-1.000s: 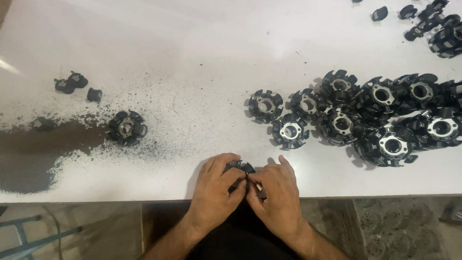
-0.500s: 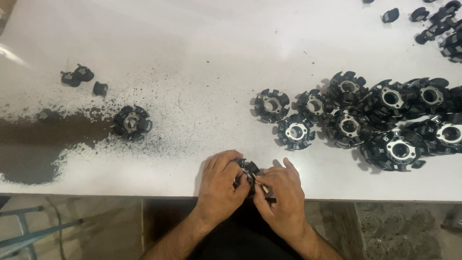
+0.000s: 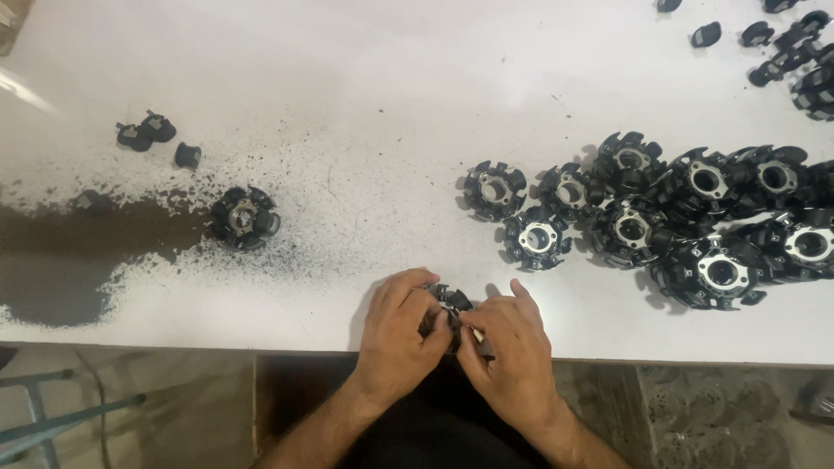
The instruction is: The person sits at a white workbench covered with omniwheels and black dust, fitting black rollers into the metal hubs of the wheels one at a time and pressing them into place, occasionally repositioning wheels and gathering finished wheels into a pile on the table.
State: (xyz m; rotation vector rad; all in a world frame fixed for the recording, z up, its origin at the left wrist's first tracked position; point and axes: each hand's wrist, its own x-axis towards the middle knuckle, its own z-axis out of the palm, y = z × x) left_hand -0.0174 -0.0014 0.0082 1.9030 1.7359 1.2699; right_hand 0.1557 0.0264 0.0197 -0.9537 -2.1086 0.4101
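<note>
Left hand (image 3: pixel 398 334) and right hand (image 3: pixel 512 347) both clamped on one black rotor (image 3: pixel 448 301) at table (image 3: pixel 365 78) edge, pile of rotors (image 3: pixel 678 217) to the right, dark dust (image 3: pixel 61 260) left

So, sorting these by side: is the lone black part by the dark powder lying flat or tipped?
Flat: the lone black part shows its round centre hole facing up.

Both forearms reach up from the bottom edge, angled inward. The left hand (image 3: pixel 398 334) and right hand (image 3: pixel 512 346) meet knuckles-up, fingers curled, fingertips pinched close together between them.
</note>
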